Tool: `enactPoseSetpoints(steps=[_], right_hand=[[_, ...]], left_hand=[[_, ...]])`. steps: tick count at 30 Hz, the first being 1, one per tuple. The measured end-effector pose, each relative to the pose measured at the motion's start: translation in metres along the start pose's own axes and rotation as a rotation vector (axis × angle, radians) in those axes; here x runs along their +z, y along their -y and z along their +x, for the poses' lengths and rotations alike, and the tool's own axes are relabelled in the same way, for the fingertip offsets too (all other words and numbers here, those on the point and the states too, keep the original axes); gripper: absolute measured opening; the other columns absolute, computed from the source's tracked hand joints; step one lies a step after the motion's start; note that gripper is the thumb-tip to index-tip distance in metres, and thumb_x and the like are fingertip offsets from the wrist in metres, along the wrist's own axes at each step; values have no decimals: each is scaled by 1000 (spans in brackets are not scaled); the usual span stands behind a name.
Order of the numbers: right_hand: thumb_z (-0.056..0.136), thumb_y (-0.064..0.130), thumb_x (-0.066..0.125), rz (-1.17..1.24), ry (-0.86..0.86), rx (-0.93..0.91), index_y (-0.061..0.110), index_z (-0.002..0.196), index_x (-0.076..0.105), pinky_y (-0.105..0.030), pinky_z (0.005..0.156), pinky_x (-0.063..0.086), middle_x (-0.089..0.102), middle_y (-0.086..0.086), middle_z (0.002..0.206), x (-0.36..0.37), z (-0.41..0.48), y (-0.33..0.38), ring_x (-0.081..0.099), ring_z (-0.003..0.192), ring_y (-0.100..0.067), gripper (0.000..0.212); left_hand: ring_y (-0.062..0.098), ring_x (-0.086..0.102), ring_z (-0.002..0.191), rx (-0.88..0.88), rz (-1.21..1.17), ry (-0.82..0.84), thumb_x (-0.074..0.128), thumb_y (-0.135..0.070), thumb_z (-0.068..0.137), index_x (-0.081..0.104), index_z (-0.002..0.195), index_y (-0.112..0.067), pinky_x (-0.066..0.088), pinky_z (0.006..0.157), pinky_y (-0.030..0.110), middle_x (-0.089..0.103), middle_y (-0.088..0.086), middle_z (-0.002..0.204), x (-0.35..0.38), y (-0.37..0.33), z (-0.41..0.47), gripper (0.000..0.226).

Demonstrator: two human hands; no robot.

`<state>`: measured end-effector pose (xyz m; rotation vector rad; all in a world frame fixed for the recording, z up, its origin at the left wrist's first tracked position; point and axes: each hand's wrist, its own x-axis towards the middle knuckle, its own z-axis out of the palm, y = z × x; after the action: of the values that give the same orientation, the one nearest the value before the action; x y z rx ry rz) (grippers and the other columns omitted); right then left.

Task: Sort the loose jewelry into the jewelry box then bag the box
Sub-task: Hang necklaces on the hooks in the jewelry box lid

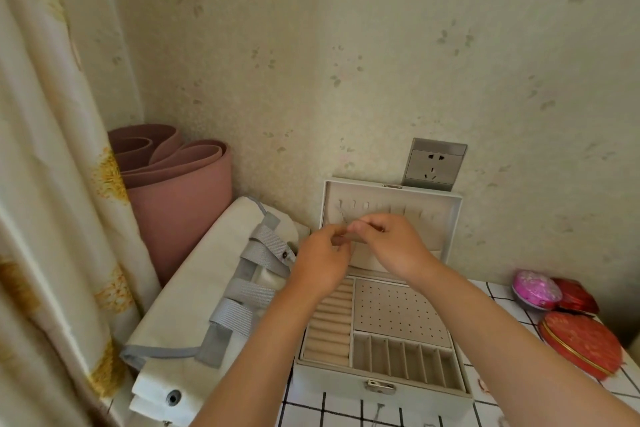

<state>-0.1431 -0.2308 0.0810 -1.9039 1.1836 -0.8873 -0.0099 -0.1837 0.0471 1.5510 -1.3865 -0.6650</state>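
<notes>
A white jewelry box [381, 388] stands open on the checked table, its lid [446, 215] upright against the wall. Ring rolls, a dotted earring panel and small slots fill its tray. Both my hands are raised in front of the lid's row of hooks. My left hand [322, 260] and my right hand [391, 243] meet fingertip to fingertip and pinch a thin chain necklace [341, 218], which runs up toward the left hooks. A white canvas bag [194, 295] with grey straps lies flat to the left of the box.
A rolled pink mat [180, 191] stands in the corner by a curtain [45, 218]. A wall socket [434, 165] sits behind the lid. Red and pink fabric cases [578, 340] lie at the right. More thin jewelry [377, 412] lies on the table before the box.
</notes>
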Motion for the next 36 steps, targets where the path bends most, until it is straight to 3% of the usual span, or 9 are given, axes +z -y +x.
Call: enactPoseSetpoints(steps=[5, 8, 11, 14, 16, 21, 26, 33, 36], right_hand=[[97, 23, 62, -8, -7, -11, 19, 93, 79, -22, 71, 45, 73, 10, 84, -1, 4, 0, 59, 65, 11, 18], [99, 21, 56, 7, -3, 54, 20, 96, 77, -21, 69, 43, 66, 15, 76, -1, -1, -8, 57, 59, 8, 22], [95, 15, 53, -78, 135, 150, 17, 96, 75, -36, 68, 50, 67, -4, 75, 5, -11, -17, 53, 60, -8, 23], [88, 9, 61, -42, 246, 158, 26, 98, 72, -19, 58, 46, 63, 0, 69, 15, -19, -18, 55, 55, -4, 23], [90, 14, 67, 17, 216, 131, 21, 99, 75, -13, 55, 45, 69, 6, 73, 19, -19, -17, 55, 51, 4, 14], [97, 18, 62, 51, 56, 114, 16, 85, 77, -26, 61, 48, 75, -1, 78, 14, -8, -23, 54, 47, 5, 19], [96, 17, 64, 48, -91, 71, 18, 82, 75, -22, 54, 48, 76, 0, 79, -5, 6, -15, 50, 43, -4, 18], [95, 21, 64, -72, -174, 4, 27, 73, 74, -24, 69, 46, 76, 9, 80, -15, 29, -16, 54, 49, 10, 25], [95, 18, 64, -85, -169, -32, 18, 77, 77, -23, 70, 45, 76, 7, 81, -10, 32, -20, 55, 49, 12, 22]], left_hand=[[6, 63, 55, -52, -64, 51, 56, -19, 94, 72, 93, -24, 58, 71, 33, 74, -3, 82, 11, 3, -2, 16], [-3, 59, 58, -26, -60, -39, 58, -21, 94, 72, 81, -26, 49, 64, 17, 70, -12, 72, 8, 6, 1, 20], [-9, 61, 77, 1, -53, -30, 63, -22, 93, 76, 88, -25, 41, 67, 4, 69, -18, 78, -1, 4, 3, 14], [0, 65, 87, 2, -56, -4, 66, -22, 91, 77, 93, -22, 46, 75, 11, 73, -11, 89, -4, 3, 5, 11], [-1, 65, 85, 26, -28, -9, 67, -22, 91, 77, 92, -23, 47, 73, 10, 72, -12, 88, -4, 3, 5, 11], [-2, 59, 87, 151, 98, -28, 65, -23, 92, 73, 103, -21, 43, 75, 8, 66, -12, 95, -10, 10, 7, 14], [16, 46, 117, 386, 494, 6, 54, -16, 93, 58, 130, -16, 43, 98, 32, 59, 0, 122, -5, 30, 9, 38], [26, 47, 122, 486, 838, -66, 60, -7, 78, 61, 120, -7, 43, 102, 38, 54, 9, 126, 14, 37, 7, 42], [26, 50, 117, 524, 855, -75, 60, -8, 76, 61, 119, -9, 43, 98, 36, 56, 7, 120, 17, 39, 9, 44]])
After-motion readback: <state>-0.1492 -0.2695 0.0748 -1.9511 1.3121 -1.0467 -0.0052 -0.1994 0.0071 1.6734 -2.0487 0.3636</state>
